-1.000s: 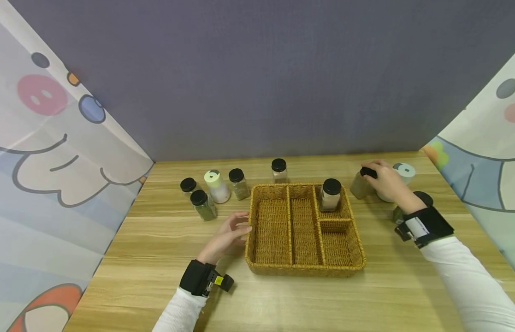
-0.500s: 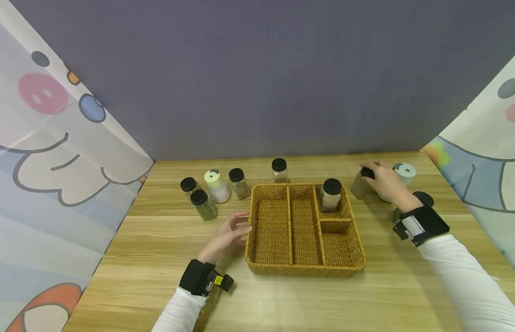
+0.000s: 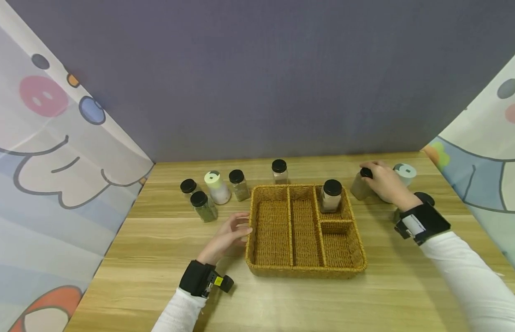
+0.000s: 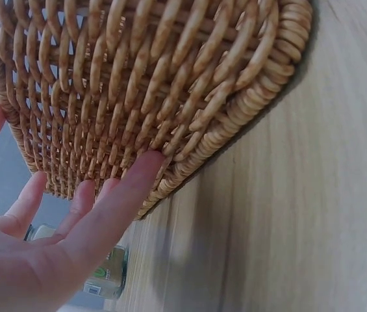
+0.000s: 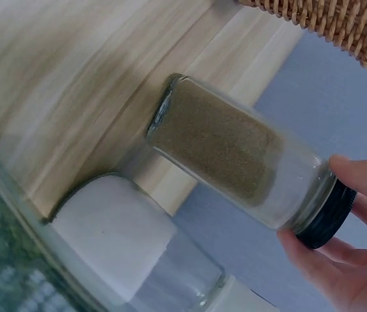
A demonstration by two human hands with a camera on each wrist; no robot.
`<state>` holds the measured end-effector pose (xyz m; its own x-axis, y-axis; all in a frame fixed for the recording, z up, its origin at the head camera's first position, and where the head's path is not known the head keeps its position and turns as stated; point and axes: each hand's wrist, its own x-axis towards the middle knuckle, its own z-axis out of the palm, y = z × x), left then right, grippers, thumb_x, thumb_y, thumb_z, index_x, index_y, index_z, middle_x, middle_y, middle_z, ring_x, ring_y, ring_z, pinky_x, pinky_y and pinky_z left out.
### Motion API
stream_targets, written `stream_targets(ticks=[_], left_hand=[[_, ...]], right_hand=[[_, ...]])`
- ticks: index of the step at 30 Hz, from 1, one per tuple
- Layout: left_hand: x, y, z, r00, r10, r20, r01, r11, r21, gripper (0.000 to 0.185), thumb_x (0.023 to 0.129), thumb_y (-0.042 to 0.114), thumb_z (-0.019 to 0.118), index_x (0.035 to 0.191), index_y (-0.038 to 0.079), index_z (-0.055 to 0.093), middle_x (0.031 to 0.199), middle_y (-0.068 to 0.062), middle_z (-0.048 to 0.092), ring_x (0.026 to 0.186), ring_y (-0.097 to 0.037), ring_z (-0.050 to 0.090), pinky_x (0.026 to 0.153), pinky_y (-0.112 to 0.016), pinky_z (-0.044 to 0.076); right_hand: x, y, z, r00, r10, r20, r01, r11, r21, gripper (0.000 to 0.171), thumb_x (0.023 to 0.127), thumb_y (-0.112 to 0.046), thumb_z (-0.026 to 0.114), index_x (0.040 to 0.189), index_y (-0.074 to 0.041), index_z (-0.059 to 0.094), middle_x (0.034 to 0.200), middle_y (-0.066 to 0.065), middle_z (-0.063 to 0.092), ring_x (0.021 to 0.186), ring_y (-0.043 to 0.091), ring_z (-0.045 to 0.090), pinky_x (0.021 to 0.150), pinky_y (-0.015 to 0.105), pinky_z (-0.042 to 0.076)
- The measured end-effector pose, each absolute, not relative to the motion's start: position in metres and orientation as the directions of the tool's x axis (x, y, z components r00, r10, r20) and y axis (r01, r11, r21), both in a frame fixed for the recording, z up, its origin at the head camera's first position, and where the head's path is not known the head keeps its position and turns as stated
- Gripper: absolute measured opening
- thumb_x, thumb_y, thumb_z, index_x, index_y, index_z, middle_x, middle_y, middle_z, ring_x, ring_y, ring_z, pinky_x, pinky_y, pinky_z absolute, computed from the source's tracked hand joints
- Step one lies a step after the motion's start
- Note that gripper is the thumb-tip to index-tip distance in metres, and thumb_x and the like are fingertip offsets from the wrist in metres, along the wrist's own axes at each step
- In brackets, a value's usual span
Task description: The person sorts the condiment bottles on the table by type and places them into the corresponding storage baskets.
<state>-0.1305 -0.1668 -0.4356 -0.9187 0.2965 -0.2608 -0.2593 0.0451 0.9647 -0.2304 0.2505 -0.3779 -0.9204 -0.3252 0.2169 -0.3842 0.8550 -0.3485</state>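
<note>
A woven basket [image 3: 263, 230] with several compartments sits mid-table. My left hand [image 3: 240, 224] rests beside it, and its straight fingers [image 4: 145, 170] touch the basket's left wall [image 4: 138, 84]. A black-lidded jar of pale powder [image 3: 330, 196] stands in the back right compartment. Right of the basket, my right hand [image 3: 371, 171] pinches the black lid [image 5: 329, 208] of a jar of brown powder [image 5: 228, 153], whose base is on the table [image 3: 359, 186].
Several black-lidded jars [image 3: 204, 205] and a white-capped bottle [image 3: 217, 186] stand left of the basket, with one jar [image 3: 279, 170] behind it. A white-lidded jar [image 3: 405, 172] and a dark-lidded one [image 3: 425, 198] sit by my right wrist. Curtains hang on both sides.
My right hand has shifted slightly on the brown jar's lid. The left hand and the basket have stayed put.
</note>
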Motion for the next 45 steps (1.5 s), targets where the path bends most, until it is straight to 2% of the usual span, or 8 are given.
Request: stream_targets(ticks=[13,28,36,45], left_hand=[[-0.130,-0.167,-0.435,-0.922,0.288,-0.260,-0.258,0.044,0.965,0.055,0.082,0.009,0.059,0.129,0.004,0.032,0.130,-0.022,0.035,0.104,-0.026,0.050,0.081,-0.042,0.048],[-0.130,-0.168,-0.437,-0.919,0.294,-0.262,-0.258,0.054,0.965,0.055,0.082,0.012,0.060,0.129,0.004,0.032,0.130,-0.022,0.035,0.104,-0.028,0.049,0.077,-0.041,0.049],[-0.129,-0.167,-0.436,-0.924,0.292,-0.249,-0.247,0.046,0.968,0.056,0.081,0.012,0.061,0.129,0.004,0.032,0.130,-0.022,0.034,0.104,-0.027,0.049,0.078,-0.042,0.049],[-0.129,-0.166,-0.436,-0.924,0.290,-0.249,-0.242,0.060,0.968,0.056,0.081,0.013,0.061,0.129,0.005,0.033,0.130,-0.022,0.035,0.105,-0.028,0.048,0.078,-0.042,0.049]], right_hand=[[-0.233,0.240,-0.350,-0.874,-0.381,0.302,-0.469,0.825,-0.315,0.036,0.082,0.001,0.058,0.114,0.012,0.049,0.105,0.035,0.043,0.089,0.046,0.048,0.067,0.052,0.046],[-0.243,0.218,-0.324,-0.803,-0.481,0.352,-0.574,0.784,-0.238,0.038,0.080,0.000,0.062,0.116,0.007,0.051,0.108,0.029,0.047,0.094,0.039,0.050,0.073,0.047,0.047],[-0.247,0.205,-0.315,-0.760,-0.523,0.387,-0.632,0.734,-0.248,0.037,0.078,0.001,0.062,0.114,0.007,0.053,0.109,0.027,0.048,0.095,0.038,0.050,0.075,0.046,0.047],[-0.245,0.189,-0.305,-0.703,-0.562,0.436,-0.697,0.666,-0.264,0.036,0.078,0.003,0.062,0.113,0.007,0.054,0.109,0.027,0.048,0.093,0.037,0.051,0.071,0.045,0.049]])
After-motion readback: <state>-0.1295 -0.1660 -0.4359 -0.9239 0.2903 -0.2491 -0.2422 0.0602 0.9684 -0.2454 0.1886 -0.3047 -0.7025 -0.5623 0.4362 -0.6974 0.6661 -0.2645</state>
